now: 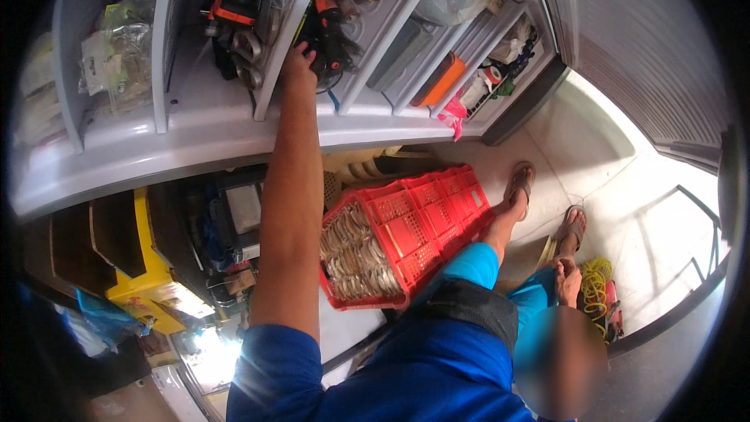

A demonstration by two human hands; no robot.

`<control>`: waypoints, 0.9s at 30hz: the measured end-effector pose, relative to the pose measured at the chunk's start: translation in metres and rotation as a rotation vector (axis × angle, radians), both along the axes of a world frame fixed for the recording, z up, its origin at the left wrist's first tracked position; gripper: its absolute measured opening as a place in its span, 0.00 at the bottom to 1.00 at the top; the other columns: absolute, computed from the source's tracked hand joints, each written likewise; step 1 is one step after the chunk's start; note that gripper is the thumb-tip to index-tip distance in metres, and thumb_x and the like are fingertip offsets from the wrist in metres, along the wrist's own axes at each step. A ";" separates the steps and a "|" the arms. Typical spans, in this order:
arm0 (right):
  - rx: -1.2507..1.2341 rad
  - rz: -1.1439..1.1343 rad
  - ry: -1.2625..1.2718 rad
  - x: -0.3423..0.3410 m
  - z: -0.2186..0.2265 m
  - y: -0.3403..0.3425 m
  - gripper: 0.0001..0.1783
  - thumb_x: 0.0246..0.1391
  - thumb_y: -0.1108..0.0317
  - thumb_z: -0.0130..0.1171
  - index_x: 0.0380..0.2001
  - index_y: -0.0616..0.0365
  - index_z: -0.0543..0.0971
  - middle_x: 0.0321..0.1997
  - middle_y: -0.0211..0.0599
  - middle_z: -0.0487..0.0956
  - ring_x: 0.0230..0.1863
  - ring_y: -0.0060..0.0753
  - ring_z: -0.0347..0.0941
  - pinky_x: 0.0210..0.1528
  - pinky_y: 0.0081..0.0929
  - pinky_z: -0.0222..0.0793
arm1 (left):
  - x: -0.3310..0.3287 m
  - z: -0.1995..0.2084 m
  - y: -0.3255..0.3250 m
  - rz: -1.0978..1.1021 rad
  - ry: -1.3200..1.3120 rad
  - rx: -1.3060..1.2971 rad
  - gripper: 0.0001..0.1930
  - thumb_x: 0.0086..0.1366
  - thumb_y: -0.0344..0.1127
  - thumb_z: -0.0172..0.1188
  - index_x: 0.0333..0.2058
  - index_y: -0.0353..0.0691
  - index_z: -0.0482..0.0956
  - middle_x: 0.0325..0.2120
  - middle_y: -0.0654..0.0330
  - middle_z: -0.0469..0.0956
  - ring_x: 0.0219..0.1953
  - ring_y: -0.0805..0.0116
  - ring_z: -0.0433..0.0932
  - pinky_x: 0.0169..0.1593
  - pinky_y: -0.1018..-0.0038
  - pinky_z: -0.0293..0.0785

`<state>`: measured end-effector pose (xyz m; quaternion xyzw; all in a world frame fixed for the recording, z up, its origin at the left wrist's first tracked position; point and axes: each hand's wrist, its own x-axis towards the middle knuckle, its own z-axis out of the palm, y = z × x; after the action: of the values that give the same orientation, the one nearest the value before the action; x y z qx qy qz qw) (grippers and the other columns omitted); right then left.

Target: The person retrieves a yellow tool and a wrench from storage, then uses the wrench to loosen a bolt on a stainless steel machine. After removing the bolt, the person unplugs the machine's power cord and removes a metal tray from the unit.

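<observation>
My left hand [298,65] reaches up into a grey shelf unit [359,126]. Two of its fingertips show, apart and stretched out beside a divider; the rest are hidden. Next to them lies a black power tool with orange parts [334,43], and I cannot tell whether they touch it. Across the divider sits another black and orange tool [234,12], with metal rings [248,47] below it. Low on the right, my right hand [568,281] hangs by my knee with its fingers curled in. Whatever it may hold is hidden, and a blurred patch covers the forearm.
A red crate [426,227] filled with coiled pale pieces [359,258] stands left of my legs. Clear packets [125,59] and an orange case [441,80] occupy other compartments. Yellow rope [598,293] lies on the floor right of my feet. A yellow bin [148,273] stands left.
</observation>
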<state>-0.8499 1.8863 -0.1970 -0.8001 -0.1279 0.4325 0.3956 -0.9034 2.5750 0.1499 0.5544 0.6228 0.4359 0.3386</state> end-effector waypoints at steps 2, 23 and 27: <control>-0.011 0.032 -0.040 0.000 -0.010 0.003 0.12 0.61 0.65 0.59 0.37 0.64 0.82 0.31 0.49 0.83 0.34 0.39 0.82 0.39 0.34 0.75 | 0.002 0.004 -0.012 -0.143 0.373 0.035 0.20 0.71 0.40 0.48 0.59 0.40 0.68 0.56 0.53 0.71 0.50 0.54 0.78 0.47 0.61 0.76; 0.145 0.193 -0.088 0.021 -0.020 0.005 0.18 0.58 0.59 0.59 0.37 0.67 0.82 0.33 0.51 0.84 0.36 0.46 0.83 0.40 0.38 0.76 | 0.099 0.147 -0.146 -0.787 0.904 0.853 0.24 0.56 0.32 0.68 0.53 0.40 0.76 0.54 0.50 0.75 0.61 0.50 0.70 0.61 0.57 0.68; 0.105 0.247 -0.079 0.019 -0.008 0.012 0.19 0.58 0.57 0.58 0.39 0.65 0.82 0.31 0.50 0.84 0.35 0.46 0.83 0.39 0.37 0.76 | 0.094 0.152 -0.055 -0.469 1.330 1.088 0.40 0.52 0.34 0.71 0.64 0.47 0.63 0.63 0.47 0.64 0.60 0.44 0.70 0.53 0.53 0.76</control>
<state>-0.8304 1.8986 -0.2046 -0.7729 -0.2635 0.4386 0.3753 -0.8095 2.5205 0.3023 0.8901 0.2676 0.1789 -0.3226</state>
